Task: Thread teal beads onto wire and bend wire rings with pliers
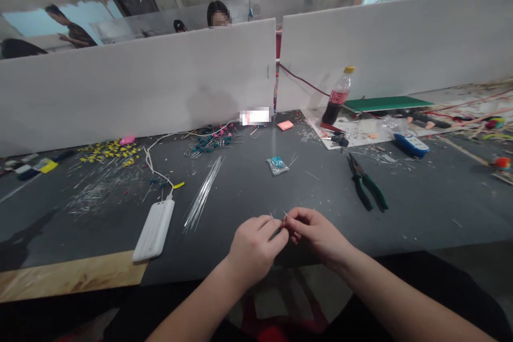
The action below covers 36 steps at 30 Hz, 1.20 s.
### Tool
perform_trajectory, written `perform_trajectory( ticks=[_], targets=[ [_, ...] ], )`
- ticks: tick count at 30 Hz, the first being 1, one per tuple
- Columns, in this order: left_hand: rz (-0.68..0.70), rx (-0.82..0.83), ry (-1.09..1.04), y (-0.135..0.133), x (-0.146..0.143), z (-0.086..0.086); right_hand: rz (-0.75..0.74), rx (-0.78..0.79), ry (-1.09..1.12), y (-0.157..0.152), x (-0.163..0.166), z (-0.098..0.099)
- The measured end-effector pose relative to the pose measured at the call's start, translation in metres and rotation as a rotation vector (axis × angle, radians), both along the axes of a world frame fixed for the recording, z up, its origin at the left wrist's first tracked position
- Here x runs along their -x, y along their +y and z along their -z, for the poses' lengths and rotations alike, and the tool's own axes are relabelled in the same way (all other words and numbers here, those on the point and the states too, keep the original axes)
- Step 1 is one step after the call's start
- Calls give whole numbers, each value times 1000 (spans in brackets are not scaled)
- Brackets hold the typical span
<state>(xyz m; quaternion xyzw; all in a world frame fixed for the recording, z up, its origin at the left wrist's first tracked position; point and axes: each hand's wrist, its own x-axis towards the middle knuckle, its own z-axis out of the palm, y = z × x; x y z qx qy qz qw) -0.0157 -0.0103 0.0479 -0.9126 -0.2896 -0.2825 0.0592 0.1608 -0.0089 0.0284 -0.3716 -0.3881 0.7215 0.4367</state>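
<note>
My left hand [257, 246] and my right hand [313, 232] meet above the table's near edge, fingertips pinched together. Thin wire ends [285, 212] stick up between them, and a bit of dark teal shows under my left fingers; what it belongs to is mostly hidden. Beyond my hands lies a small clear bag [277, 165] with teal pieces inside. A bundle of straight silvery wires [203, 192] rests to the left. On the right lie green-handled pliers [366, 184], jaws pointing away from me.
A white power bank [154, 230] with a cable lies left. Behind it are yellow pieces [108, 152] and teal-headed wires [212, 141]. A cola bottle [339, 96] and a blue-and-white device [411, 145] stand right. White partitions [140, 85] close off the back; people are beyond.
</note>
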Motion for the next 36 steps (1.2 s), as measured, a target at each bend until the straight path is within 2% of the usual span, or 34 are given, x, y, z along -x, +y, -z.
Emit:
perform_trajectory(
  ticks=[6,12,16,18,21,23,25,29,36],
  targets=[
    [-23,72,-93,-4,-5,-4,7,56,207,-3,3,7],
    [10,58,-177,-5,-3,-3,28,60,276,-5,4,8],
    [-73,102,-231,-7,-4,3,54,49,222,-5,1,7],
    [-162,274,-345,-8,-6,5,83,45,191,-4,0,7],
    [-267,715,-661,-6,-9,5,124,39,156,-4,0,6],
    [-268,1003,-829,-2,-10,3,138,38,136,-4,2,5],
    [-241,1202,-923,3,-9,1,143,52,120,-4,3,4],
    [-276,1354,-1024,8,-7,-2,165,75,109,-5,5,2],
    [-281,1429,-1177,7,-8,-3,202,39,91,-4,5,3]
  ],
)
